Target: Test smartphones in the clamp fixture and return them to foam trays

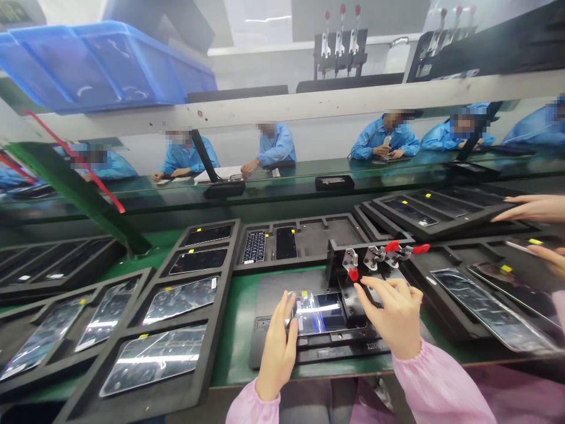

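Note:
A phone-like screen panel (320, 312) with clear film and a yellow tab lies in a black clamping fixture (326, 353). My left hand (279, 347) is at the panel's left end, fingers stretched out and thumb apart, touching its edge. Over the fixture's right part, my right hand (392, 309) has bent, spread fingers. Its thumb and index tips are just below the red-tipped clamp lever (353, 274); whether they touch it I cannot tell. More red clamp handles (392, 246) stick out to the right, behind that hand.
Black foam trays (220, 330) of panels stand left of the fixture; another tray (309, 229) is behind it. At right, another person's hands (538, 207) are at stacked trays (441, 253). A blue bin (110, 65) rests on the shelf above. People in blue sit across.

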Action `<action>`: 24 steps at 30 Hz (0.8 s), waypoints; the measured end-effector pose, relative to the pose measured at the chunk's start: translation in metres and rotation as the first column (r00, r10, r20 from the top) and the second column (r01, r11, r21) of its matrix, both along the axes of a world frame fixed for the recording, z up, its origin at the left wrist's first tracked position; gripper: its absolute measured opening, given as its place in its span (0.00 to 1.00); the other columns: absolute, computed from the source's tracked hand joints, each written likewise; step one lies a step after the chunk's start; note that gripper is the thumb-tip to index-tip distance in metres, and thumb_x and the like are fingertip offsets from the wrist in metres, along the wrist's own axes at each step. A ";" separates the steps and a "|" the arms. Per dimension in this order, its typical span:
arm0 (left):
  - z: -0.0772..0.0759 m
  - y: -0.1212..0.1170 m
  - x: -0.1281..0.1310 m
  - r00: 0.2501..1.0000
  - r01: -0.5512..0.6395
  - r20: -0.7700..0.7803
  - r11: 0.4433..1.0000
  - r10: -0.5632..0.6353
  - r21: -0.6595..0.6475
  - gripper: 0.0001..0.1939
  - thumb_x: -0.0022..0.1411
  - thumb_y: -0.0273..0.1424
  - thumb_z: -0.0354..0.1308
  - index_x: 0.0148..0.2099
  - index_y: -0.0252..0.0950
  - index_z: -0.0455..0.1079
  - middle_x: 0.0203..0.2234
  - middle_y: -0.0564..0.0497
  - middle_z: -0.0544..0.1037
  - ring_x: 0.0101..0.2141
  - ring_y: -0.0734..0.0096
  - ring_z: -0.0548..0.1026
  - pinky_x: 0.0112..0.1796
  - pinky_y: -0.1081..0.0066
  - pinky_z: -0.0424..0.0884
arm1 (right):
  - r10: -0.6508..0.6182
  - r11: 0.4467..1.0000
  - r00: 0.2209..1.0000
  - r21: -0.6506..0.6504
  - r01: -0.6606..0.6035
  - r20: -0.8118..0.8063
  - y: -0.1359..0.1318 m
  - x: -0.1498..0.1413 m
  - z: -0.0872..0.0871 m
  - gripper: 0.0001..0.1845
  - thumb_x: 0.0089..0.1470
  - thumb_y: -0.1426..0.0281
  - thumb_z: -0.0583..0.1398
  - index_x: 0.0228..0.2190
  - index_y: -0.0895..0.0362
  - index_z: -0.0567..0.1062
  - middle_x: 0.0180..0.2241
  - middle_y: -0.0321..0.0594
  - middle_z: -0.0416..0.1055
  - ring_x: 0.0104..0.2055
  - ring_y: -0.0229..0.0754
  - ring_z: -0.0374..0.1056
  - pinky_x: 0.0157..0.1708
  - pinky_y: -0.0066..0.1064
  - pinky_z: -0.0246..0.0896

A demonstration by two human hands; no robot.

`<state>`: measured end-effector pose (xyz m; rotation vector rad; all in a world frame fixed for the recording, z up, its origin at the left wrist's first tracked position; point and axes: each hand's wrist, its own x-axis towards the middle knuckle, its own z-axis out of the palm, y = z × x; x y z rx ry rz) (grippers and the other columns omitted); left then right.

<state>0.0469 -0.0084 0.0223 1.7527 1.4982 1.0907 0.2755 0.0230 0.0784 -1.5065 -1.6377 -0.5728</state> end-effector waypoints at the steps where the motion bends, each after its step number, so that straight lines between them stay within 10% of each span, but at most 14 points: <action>1: 0.000 0.000 0.000 1.000 0.001 0.001 1.000 -0.001 -0.001 0.26 0.67 0.33 0.41 0.65 0.47 0.41 0.60 0.51 0.59 0.60 0.68 0.54 0.59 0.58 0.50 | 0.002 1.000 1.000 -0.006 -0.002 0.000 0.000 0.000 -0.001 0.03 0.48 0.67 0.63 0.28 0.52 0.74 0.28 0.28 0.75 0.30 0.36 0.63 0.38 0.35 0.45; 24: 0.002 0.001 0.008 0.997 0.004 0.082 1.000 -0.004 -0.011 0.25 0.67 0.33 0.41 0.64 0.47 0.42 0.60 0.52 0.60 0.60 0.69 0.54 0.59 0.60 0.50 | 0.022 1.000 1.000 0.005 -0.022 0.013 0.020 -0.009 0.013 0.16 0.48 0.67 0.60 0.16 0.57 0.60 0.14 0.28 0.61 0.23 0.32 0.58 0.34 0.32 0.44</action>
